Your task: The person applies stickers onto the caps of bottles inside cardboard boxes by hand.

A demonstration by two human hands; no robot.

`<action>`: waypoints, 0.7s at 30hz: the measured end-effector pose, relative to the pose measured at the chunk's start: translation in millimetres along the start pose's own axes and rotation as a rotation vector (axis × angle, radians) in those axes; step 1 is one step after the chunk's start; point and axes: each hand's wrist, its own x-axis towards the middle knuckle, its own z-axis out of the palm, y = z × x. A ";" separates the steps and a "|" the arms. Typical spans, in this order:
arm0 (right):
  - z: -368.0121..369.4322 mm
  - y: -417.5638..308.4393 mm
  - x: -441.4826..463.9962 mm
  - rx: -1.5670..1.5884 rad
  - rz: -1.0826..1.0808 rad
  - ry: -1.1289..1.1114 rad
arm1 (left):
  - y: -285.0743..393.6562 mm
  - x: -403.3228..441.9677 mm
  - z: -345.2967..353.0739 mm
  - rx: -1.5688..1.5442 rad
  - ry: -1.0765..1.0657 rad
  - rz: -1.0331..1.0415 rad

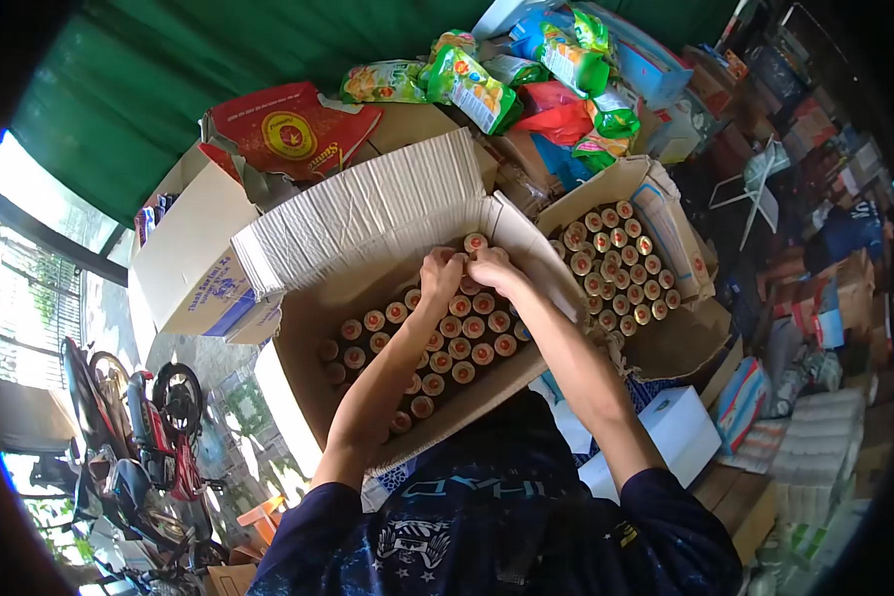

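Observation:
Both hands are inside an open cardboard box [358, 236] holding rows of small containers [454, 326] with round, gold-rimmed lids marked red in the middle. My left hand [441, 275] is closed, its fingertips meeting those of my right hand [495, 270], also closed, near the box's far wall. Whatever lies between the fingers is hidden. Just beyond the fingertips stands another lidded container [475, 243]. Some containers under my forearms are covered from view. To the right, a second open carton [663, 211] holds more of the same lidded containers [621, 270].
Behind the box lie a red printed bag [290, 134] and several green snack packets [470, 89]. A white box [666, 437] is by my right elbow. Motorcycles [149, 437] stand at left, beyond the box. Stacked goods [815, 447] crowd the right side.

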 end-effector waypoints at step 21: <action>-14.0 -28.1 -56.6 0.064 -0.435 -0.018 | -31.1 -21.3 10.3 -0.077 0.130 0.323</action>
